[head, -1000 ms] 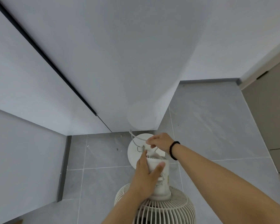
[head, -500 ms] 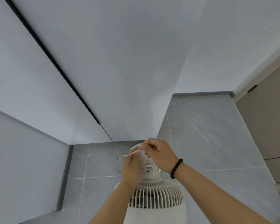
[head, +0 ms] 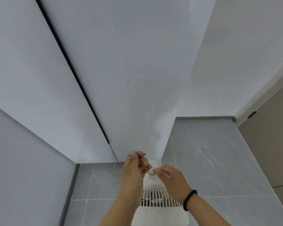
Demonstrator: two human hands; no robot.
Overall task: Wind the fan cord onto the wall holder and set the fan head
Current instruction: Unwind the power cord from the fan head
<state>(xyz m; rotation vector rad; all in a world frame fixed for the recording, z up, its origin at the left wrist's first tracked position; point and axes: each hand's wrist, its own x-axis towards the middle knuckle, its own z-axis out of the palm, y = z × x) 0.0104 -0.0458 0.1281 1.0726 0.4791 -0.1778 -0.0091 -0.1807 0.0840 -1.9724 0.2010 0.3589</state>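
Observation:
A white fan (head: 155, 199) stands below me, its ribbed grille and motor housing at the bottom centre. My left hand (head: 134, 170) is raised in front of the housing, fingers pinched on a thin white cord (head: 144, 167) that runs down to my right hand (head: 171, 178). My right hand, with a black bead bracelet at the wrist, pinches the cord's other part just above the round knob on the housing. A short cord end pokes out left of my left fingers. No wall holder is visible.
A white wall corner (head: 160, 144) juts out right behind the fan. A black vertical strip (head: 82, 88) runs down the wall at left. Grey floor tiles (head: 211, 160) spread right and left. A beige door (head: 268, 152) stands at far right.
The view has tilted up and the fan has dropped lower in frame. My hands have moved apart, the left rising and the right shifting rightward, with the cord stretched between them.

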